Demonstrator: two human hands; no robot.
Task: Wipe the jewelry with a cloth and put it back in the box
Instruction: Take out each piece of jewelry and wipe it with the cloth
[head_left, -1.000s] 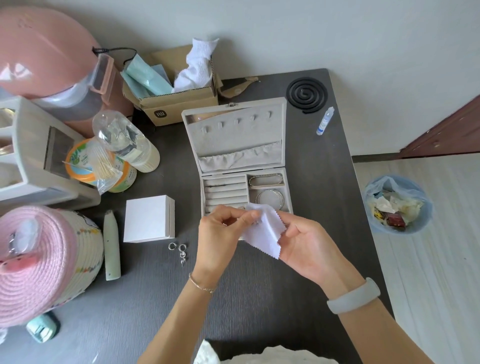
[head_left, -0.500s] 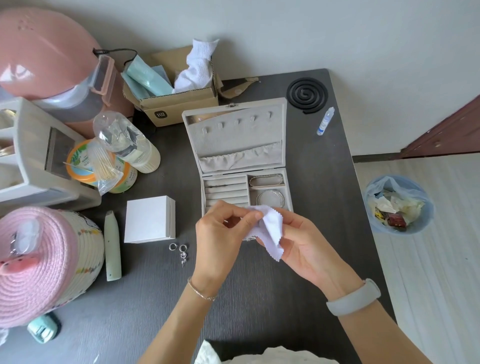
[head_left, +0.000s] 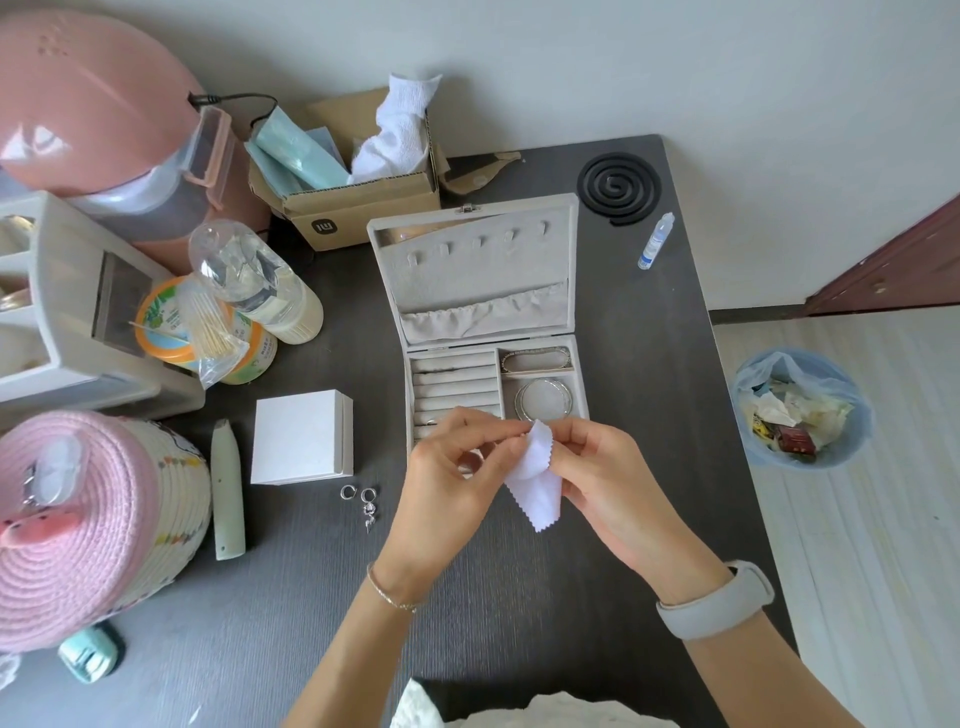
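Observation:
A grey jewelry box (head_left: 580, 374) lies open on the dark table, with bangles (head_left: 543, 400) in its right compartments. In front of it my right hand (head_left: 608, 478) pinches a small white cloth (head_left: 535, 488) with zigzag edges. My left hand (head_left: 447, 478) pinches a small piece of jewelry at the cloth's top edge; the piece is mostly hidden by my fingers. Small silver rings and earrings (head_left: 361, 499) lie loose on the table, left of my left hand.
A white square box (head_left: 301, 436) and a pale green pen-like tool (head_left: 227, 488) lie to the left. Bottles, a cardboard box (head_left: 363, 208) and a pink basket (head_left: 78, 519) crowd the left side. A black coil (head_left: 618, 187) and dropper bottle (head_left: 655, 240) sit far right. A bin (head_left: 800, 410) stands on the floor.
The cloth has been gathered from a spread sheet into a narrower fold hanging down between my fingers. Both hands stay in front of the box, drawn slightly closer together.

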